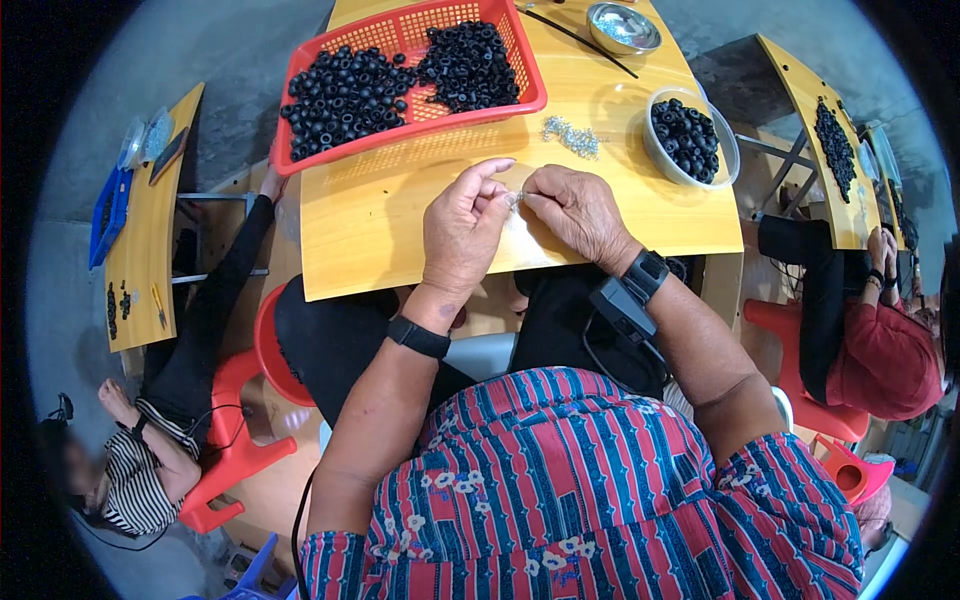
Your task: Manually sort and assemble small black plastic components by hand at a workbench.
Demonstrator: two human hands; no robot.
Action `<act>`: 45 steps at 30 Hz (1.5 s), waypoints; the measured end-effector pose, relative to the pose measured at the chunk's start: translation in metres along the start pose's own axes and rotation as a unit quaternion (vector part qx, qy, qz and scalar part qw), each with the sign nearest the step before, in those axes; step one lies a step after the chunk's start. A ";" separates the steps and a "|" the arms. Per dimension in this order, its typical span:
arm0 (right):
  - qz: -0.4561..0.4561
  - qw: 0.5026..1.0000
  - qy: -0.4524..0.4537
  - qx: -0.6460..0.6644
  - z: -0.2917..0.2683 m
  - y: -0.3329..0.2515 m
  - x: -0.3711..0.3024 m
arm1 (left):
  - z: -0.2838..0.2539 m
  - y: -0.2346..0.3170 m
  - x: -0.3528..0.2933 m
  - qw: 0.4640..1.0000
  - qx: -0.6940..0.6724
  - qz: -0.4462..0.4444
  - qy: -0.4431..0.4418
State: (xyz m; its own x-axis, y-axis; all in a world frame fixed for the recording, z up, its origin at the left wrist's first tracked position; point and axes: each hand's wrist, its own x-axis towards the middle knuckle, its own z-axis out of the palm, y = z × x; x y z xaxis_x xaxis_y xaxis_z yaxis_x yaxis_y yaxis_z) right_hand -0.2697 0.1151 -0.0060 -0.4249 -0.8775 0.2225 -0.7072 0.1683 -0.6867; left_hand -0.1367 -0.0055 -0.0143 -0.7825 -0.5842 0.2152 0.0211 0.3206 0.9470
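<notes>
My left hand (462, 232) and my right hand (577, 212) meet over the near part of a yellow wooden table (370, 225). Between their fingertips they pinch a tiny shiny metal piece (516, 200). A small heap of similar silver metal pieces (572, 137) lies on the table just beyond my hands. Beyond that stands a red plastic basket (410, 75) filled with black rubber rings. A white bowl (692, 135) of black rings stands to the right of my right hand.
A metal bowl (623, 26) and a thin dark stick (580, 42) lie at the table's far end. A person in black sleeves sits at a yellow table (150, 215) on the left. Another person in red (885, 355) works at a table on the right.
</notes>
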 end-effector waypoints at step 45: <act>-0.041 0.991 0.019 0.125 -0.001 -0.001 -0.001 | -0.003 -0.002 -0.004 0.998 0.009 0.064 0.022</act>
State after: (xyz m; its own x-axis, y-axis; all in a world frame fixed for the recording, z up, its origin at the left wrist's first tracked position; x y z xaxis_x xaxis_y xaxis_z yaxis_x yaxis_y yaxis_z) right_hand -0.2693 0.1165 -0.0044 -0.3966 -0.8653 0.3067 -0.5793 -0.0233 -0.8148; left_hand -0.1316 -0.0061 -0.0162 -0.7461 -0.5697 0.3448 0.1083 0.4072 0.9069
